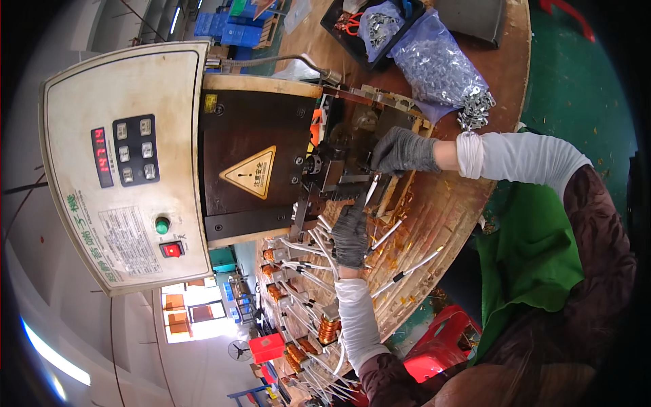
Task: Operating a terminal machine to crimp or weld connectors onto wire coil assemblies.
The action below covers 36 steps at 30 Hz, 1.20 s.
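The view lies on its side, the top of a crimping press [251, 220] toward the picture's left. My left hand [350, 234], in a dark grey glove, grips a white wire [371, 190] whose end points at the press tooling [332, 169]. My right hand [405, 150], in a lighter grey glove, is closed right beside the tooling. Its fingertips are partly hidden, and what they hold cannot be made out. White sleeves cover both forearms. Next to my right wrist lies a pile of small metal terminals [477, 112], spilling from a bluish plastic bag [437, 61].
Copper coils [328, 331] with white leads crowd the wooden bench [434, 203] past my left hand. Beyond the bag stands a black tray [371, 60] with orange-handled scissors [350, 24]. A red stool [441, 346] is by the bench edge; a red box [266, 347] sits farther off.
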### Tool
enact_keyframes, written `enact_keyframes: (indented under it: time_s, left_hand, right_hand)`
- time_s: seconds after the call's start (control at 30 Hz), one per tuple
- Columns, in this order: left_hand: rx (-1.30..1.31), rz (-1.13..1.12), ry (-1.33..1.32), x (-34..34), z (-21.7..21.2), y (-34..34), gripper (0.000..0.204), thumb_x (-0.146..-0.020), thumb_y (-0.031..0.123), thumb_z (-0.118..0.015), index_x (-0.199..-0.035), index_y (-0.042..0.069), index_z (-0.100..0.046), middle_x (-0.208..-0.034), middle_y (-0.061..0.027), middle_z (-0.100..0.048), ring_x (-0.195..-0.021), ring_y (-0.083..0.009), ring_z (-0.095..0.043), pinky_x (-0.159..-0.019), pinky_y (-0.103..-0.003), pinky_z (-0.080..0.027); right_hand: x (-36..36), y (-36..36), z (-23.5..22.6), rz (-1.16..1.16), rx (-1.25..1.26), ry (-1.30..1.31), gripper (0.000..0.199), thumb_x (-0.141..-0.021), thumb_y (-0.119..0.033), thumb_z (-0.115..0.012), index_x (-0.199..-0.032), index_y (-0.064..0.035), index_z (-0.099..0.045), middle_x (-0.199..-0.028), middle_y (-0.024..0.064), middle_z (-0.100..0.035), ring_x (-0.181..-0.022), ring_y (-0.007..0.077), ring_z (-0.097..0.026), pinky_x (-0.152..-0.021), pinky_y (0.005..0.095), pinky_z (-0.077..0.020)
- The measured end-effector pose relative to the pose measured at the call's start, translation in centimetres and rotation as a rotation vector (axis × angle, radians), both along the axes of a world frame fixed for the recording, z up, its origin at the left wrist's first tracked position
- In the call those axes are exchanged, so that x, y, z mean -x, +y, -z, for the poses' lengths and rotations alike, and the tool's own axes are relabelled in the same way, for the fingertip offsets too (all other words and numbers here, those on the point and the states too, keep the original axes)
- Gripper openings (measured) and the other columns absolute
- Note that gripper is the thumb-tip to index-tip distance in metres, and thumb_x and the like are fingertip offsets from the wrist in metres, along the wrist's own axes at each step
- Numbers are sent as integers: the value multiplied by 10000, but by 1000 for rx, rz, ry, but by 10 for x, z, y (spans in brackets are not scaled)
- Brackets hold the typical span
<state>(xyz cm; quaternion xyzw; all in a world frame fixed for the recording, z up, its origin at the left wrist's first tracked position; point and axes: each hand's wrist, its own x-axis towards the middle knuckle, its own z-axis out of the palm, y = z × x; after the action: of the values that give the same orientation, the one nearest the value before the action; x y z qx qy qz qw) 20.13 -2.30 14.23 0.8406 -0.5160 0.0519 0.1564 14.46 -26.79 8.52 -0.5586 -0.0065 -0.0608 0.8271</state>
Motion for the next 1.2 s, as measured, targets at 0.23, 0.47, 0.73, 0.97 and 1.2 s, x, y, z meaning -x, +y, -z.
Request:
enact_keyframes:
  time_s: [0.23,0.47,0.73,0.97,1.2]
  left_hand:
    - [-5,-50,113,-19,2,10,272,-832,14,-578,-1101,13,-622,-989,-168,-643,-914,-294,-615,-817,-340,-471]
    - [-22,-46,86,-21,-4,10,242,-847,27,-576,-1081,-9,-622,-1026,-194,-651,-976,-312,-631,-857,-350,-479]
    - [17,-60,92,-26,-4,13,224,-823,19,-625,-1045,-1,-653,-968,-162,-678,-929,-254,-656,-843,-334,-490]
    - [-6,-81,91,-33,-2,20,233,-825,35,-644,-1055,3,-651,-979,-124,-675,-916,-204,-629,-843,-315,-472]
    - [-11,-99,161,-33,-4,19,196,-824,44,-639,-1014,-1,-664,-935,-148,-687,-910,-235,-663,-836,-326,-497]
  right_hand:
    - [-13,2,-7,2,46,108,106,-719,-19,-668,-817,-11,-707,-658,64,-649,-534,130,-602,-475,259,-501]
    - [-32,3,-3,65,413,116,121,-700,-81,-653,-799,-53,-717,-664,62,-662,-558,146,-624,-528,275,-517]
    - [-51,10,12,89,696,23,145,-691,-132,-643,-804,-96,-726,-709,72,-679,-636,200,-653,-616,301,-521]
    - [-57,11,15,98,708,53,165,-672,-155,-645,-807,-113,-729,-731,82,-684,-665,224,-658,-653,317,-519]
    - [-53,10,6,85,693,136,171,-668,-169,-643,-805,-112,-728,-724,91,-679,-675,236,-656,-661,320,-517]
